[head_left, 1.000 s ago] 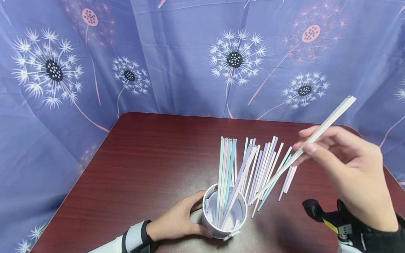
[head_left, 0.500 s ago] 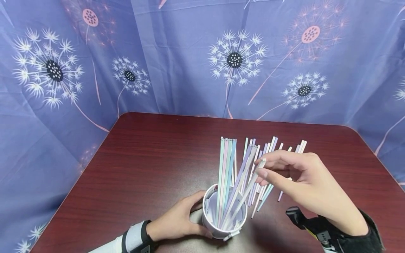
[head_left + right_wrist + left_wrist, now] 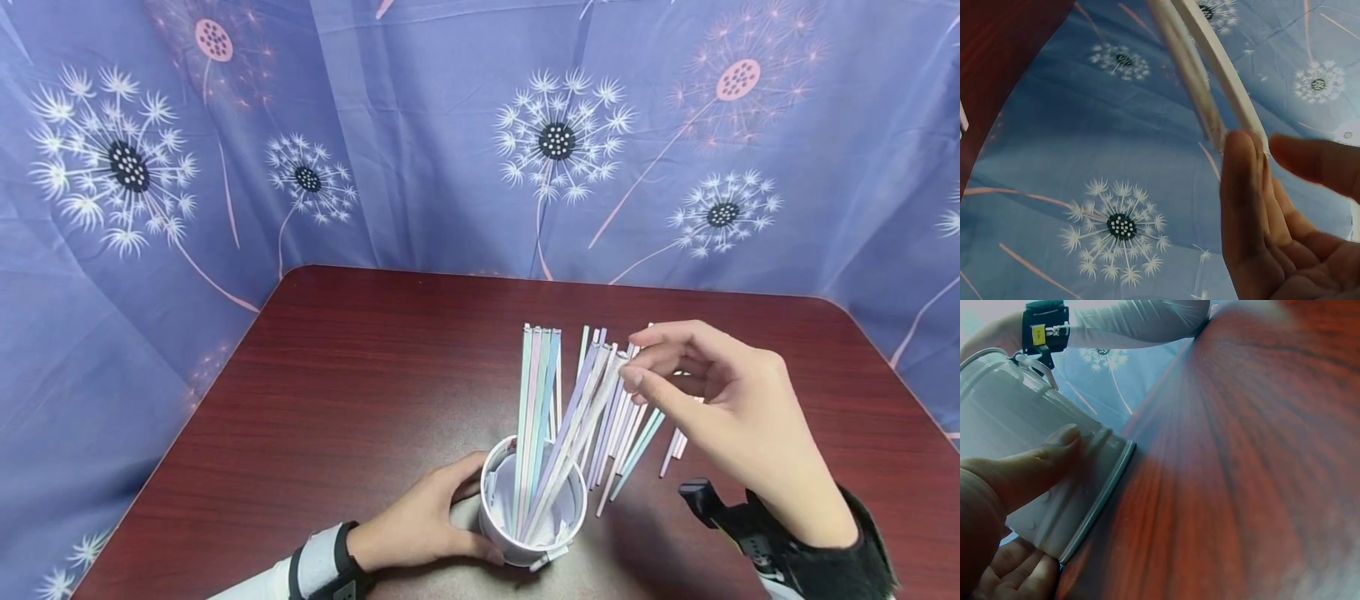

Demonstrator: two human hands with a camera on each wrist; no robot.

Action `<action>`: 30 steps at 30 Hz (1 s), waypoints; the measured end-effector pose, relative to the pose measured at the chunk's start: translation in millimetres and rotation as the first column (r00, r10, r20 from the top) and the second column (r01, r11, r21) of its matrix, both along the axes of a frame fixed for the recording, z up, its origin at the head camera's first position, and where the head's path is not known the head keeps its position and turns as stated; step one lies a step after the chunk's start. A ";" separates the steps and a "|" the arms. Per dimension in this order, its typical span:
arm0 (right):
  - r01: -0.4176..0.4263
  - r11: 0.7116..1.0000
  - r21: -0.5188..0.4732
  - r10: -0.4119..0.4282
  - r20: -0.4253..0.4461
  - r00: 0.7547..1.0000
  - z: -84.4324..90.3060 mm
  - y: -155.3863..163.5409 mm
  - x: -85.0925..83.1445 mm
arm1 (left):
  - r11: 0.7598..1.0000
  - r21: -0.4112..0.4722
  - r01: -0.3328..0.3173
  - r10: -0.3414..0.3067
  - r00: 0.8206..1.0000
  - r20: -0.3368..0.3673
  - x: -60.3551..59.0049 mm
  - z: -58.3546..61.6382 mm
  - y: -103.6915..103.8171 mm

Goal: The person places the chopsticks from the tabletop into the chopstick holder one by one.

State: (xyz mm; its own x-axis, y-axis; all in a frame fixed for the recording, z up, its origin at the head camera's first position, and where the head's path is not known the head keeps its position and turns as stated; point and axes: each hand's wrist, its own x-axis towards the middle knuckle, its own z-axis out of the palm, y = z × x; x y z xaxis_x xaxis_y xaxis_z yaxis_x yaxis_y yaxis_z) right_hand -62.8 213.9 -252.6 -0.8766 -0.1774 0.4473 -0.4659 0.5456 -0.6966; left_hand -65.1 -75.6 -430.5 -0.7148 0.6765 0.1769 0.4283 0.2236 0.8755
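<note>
One white cup is sitting on the dark red desk with about seven long chopsticks standing in it. The right hand is pinching the top of one white chopstick in the cup. The left hand is holding the cup's side, and more chopsticks, too many to count, are lying just behind it.

The head view looks down across the table at the white cup. The left wrist view sits close beside that cup, low on the table; the right wrist view faces up past the cup's sticks to the curtain.
</note>
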 end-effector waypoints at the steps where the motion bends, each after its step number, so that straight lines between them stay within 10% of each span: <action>1: 0.016 1.000 -0.009 -0.016 -0.015 1.000 0.3 0.4 -0.7 | 1.000 -0.002 -0.001 0.001 1.000 -0.003 0.0 -0.1 0.0; 11: 0.184 0.982 0.031 -0.175 -0.186 0.967 -6.4 13.9 -16.4 | 1.000 -0.008 -0.005 0.005 1.000 0.008 -0.2 0.6 0.3; 17: 0.370 0.921 0.124 -0.341 -0.204 0.918 -20.1 40.0 -39.6 | 1.000 -0.011 -0.003 0.003 1.000 0.011 -0.2 1.1 0.5; 23: 0.498 0.801 0.332 -0.501 -0.082 0.861 -39.7 91.3 -63.6 | 1.000 -0.006 0.006 -0.006 1.000 0.003 -0.7 1.5 1.3; 30: 0.448 0.722 0.527 -0.584 0.117 0.804 -64.8 137.6 -86.9 | 1.000 0.006 0.001 -0.001 1.000 0.009 -0.6 0.3 0.3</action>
State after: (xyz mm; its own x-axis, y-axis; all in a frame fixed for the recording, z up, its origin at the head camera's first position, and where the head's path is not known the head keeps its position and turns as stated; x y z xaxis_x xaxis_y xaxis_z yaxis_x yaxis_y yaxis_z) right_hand -149.7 351.6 -317.5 -0.9593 0.2175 0.1801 0.1432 0.9244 -0.3535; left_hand -65.7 -75.4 -430.2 -0.7158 0.6761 0.1747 0.4208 0.2180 0.8806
